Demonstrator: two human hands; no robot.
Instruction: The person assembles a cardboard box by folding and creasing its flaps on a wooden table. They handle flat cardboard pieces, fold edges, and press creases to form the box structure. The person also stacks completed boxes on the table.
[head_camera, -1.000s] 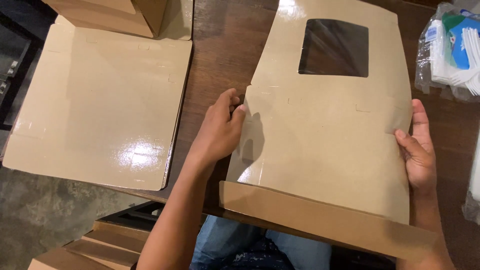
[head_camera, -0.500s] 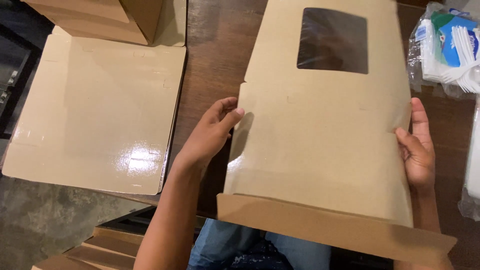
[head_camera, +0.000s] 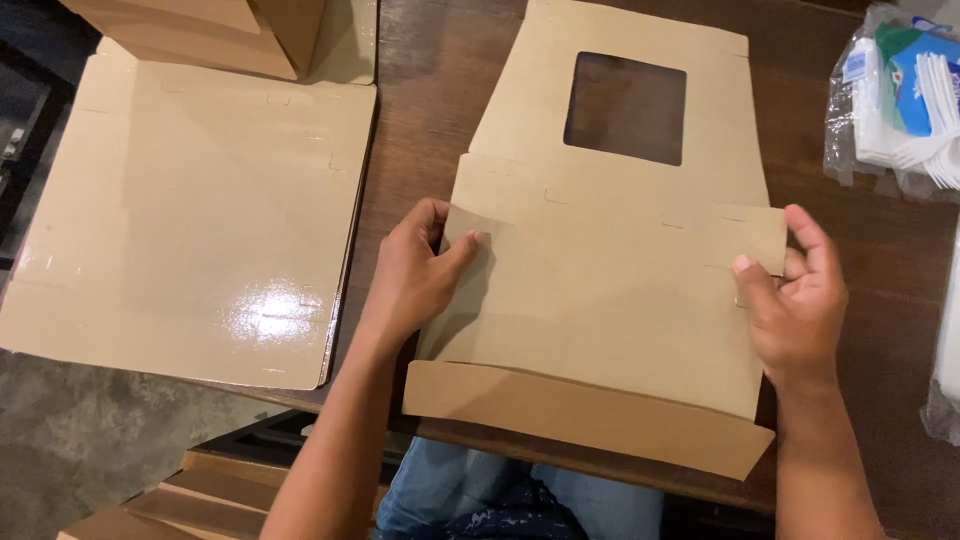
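A flat brown cardboard box blank (head_camera: 600, 300) with a square window cut-out (head_camera: 625, 108) lies on the dark wooden table (head_camera: 430, 120) in front of me. My left hand (head_camera: 415, 275) grips its left side flap, thumb on top. Over at the right side flap, my right hand (head_camera: 795, 300) pinches the card between thumb and fingers. Both side flaps are bent inward over the middle panel. The near flap (head_camera: 580, 415) is folded up along the table's front edge.
A stack of glossy flat cardboard sheets (head_camera: 190, 220) lies at the left. A folded brown box (head_camera: 210, 30) stands at the top left. Clear bags of white plastic items (head_camera: 900, 95) sit at the right edge. More cardboard (head_camera: 170, 500) lies below the table.
Both hands have folded the side flaps inward across the panel; before, the blank lay flatter with my hands on its outer edges.
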